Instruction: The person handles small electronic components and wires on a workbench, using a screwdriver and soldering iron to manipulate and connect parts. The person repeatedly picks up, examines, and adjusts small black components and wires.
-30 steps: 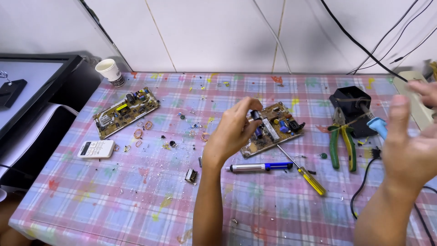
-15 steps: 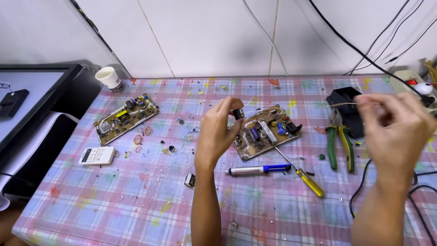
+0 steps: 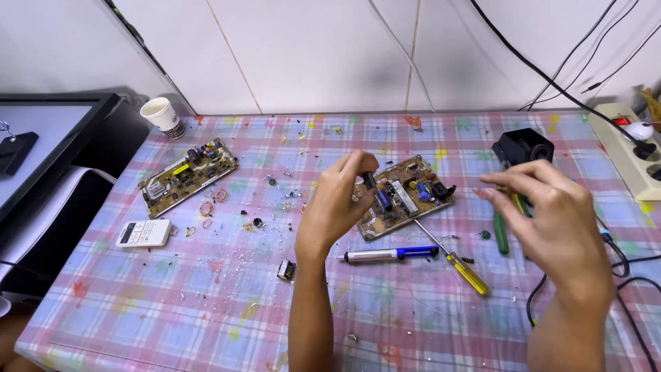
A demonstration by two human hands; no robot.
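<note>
Left hand (image 3: 337, 203) pinches a small dark part (image 3: 370, 180) between thumb and fingertips, at the near-left edge of the board (image 3: 403, 196). The board lies tilted on the checked table (image 3: 206, 303), about mid-table. Half a second ago the hand held the part a bit higher over the board's left corner; now it sits lower, against the board edge.

Right hand (image 3: 551, 210) hovers over the green-handled pliers (image 3: 501, 231), fingers curled together, tips pointing left. Cannot tell whether it holds anything. Earlier it was raised farther right, near the power strip (image 3: 630, 148); it has come down and in toward the board.

Screwdriver (image 3: 454, 258), yellow handle, lies just below the board, tip touching its near edge. Blue-and-silver solder sucker (image 3: 392, 254) lies beside it, to the left. Both unmoved.

Second board (image 3: 187, 176) far left, white remote (image 3: 143, 233) below it, paper cup (image 3: 162, 116) at the back corner. Black stand (image 3: 523, 146) behind the right hand.
</note>
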